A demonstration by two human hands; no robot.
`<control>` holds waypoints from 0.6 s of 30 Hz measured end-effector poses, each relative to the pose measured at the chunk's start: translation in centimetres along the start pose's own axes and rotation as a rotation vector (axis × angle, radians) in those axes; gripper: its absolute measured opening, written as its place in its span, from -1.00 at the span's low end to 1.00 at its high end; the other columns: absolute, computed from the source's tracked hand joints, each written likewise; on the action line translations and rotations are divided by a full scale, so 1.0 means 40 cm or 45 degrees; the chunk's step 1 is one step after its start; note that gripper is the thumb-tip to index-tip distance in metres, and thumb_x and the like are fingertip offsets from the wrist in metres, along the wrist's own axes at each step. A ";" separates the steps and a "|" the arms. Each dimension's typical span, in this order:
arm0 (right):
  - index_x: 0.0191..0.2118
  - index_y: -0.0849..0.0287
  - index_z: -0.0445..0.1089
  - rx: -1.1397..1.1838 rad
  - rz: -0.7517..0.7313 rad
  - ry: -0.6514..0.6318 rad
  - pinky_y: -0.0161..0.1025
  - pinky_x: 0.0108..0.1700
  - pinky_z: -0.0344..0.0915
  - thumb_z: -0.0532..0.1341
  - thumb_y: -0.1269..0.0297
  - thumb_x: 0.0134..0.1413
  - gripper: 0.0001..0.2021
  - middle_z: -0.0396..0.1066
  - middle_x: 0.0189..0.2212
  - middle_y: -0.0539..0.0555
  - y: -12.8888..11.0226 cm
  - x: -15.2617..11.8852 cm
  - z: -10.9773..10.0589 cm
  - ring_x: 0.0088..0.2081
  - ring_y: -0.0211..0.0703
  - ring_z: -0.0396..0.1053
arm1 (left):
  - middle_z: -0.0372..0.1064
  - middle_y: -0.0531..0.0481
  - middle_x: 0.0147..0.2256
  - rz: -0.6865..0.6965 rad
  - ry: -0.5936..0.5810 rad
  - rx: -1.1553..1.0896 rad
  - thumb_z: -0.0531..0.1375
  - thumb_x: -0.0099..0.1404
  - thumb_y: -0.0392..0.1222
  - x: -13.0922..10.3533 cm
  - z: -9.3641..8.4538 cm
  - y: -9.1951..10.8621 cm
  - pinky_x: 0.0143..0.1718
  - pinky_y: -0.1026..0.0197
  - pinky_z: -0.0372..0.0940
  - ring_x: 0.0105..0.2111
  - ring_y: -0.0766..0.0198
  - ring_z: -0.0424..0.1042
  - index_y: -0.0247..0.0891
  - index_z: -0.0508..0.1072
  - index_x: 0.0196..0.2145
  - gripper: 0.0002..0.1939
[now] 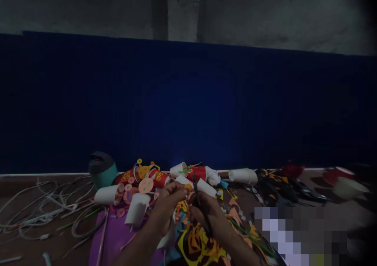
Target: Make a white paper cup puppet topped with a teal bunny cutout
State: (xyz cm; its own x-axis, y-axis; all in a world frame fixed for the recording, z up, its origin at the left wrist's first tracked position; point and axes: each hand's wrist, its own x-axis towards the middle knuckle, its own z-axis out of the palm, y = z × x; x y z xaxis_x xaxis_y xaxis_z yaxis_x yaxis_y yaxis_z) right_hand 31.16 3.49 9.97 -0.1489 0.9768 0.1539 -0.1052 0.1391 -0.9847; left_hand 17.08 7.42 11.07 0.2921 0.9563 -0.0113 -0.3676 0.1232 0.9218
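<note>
My left hand [168, 201] is closed, thumb and fingers pinching a small yellow-orange paper piece [188, 187]. Close beside it, my right hand [210, 211] is wrapped round a pair of dark scissors [195, 185], blades pointing up and away from me. The blades are near the paper piece; I cannot tell whether they touch it. Beneath both hands lies a heap of yellow paper scraps [188, 250] with orange bits among them. A white paper cup [137, 209] stands tilted left of my left forearm, next to a round orange paper face [146, 185].
A purple sheet [114, 242] lies at the left, with tangled white cables [32, 219] beyond it. A teal and dark grey container [103, 169] stands by the blue wall [188, 109]. Red cups [159, 177] and white cups [243, 176] lie along the wall. Bowls [350, 188] sit far right.
</note>
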 end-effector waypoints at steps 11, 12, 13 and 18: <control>-0.41 0.19 0.27 0.094 -0.022 0.218 -0.42 -0.64 0.12 0.29 0.07 -0.04 -0.71 0.25 -0.74 -0.12 -0.005 0.003 -0.011 -0.71 -0.37 0.16 | 0.41 -0.06 -0.26 -0.077 -0.233 0.243 0.28 0.01 -0.26 -0.003 -0.004 0.004 -0.25 0.23 0.20 -0.30 0.20 0.37 -0.29 0.37 -0.54 -0.87; -0.43 0.19 0.27 0.090 -0.009 0.224 -0.42 -0.65 0.12 0.30 0.07 -0.06 -0.70 0.24 -0.75 -0.12 -0.005 0.003 -0.012 -0.72 -0.37 0.16 | 0.42 -0.05 -0.28 -0.086 -0.246 0.245 0.27 0.02 -0.24 -0.004 -0.002 0.003 -0.26 0.21 0.20 -0.32 0.20 0.37 -0.29 0.36 -0.53 -0.87; -0.43 0.19 0.27 0.097 -0.001 0.236 -0.43 -0.66 0.12 0.31 0.07 -0.06 -0.70 0.23 -0.75 -0.12 -0.005 0.002 -0.011 -0.72 -0.38 0.15 | 0.42 -0.05 -0.31 -0.094 -0.250 0.245 0.27 0.03 -0.23 -0.004 0.001 0.001 -0.28 0.21 0.20 -0.34 0.20 0.38 -0.29 0.36 -0.51 -0.87; -0.40 0.19 0.28 0.190 -0.028 0.331 -0.44 -0.67 0.11 0.29 0.07 -0.05 -0.70 0.20 -0.75 -0.14 -0.008 -0.002 -0.002 -0.71 -0.39 0.12 | 0.39 0.01 -0.44 -0.079 -0.174 0.302 0.28 0.06 -0.17 -0.009 0.010 -0.005 -0.33 0.24 0.18 -0.41 0.27 0.34 -0.31 0.42 -0.41 -0.83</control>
State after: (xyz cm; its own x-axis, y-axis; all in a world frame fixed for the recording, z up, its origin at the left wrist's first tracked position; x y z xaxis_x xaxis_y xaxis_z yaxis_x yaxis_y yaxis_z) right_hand 31.27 3.38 10.28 0.1097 0.9854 0.1299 -0.2518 0.1540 -0.9554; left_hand 17.40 6.93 11.06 0.4298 0.9023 -0.0334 -0.1328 0.0998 0.9861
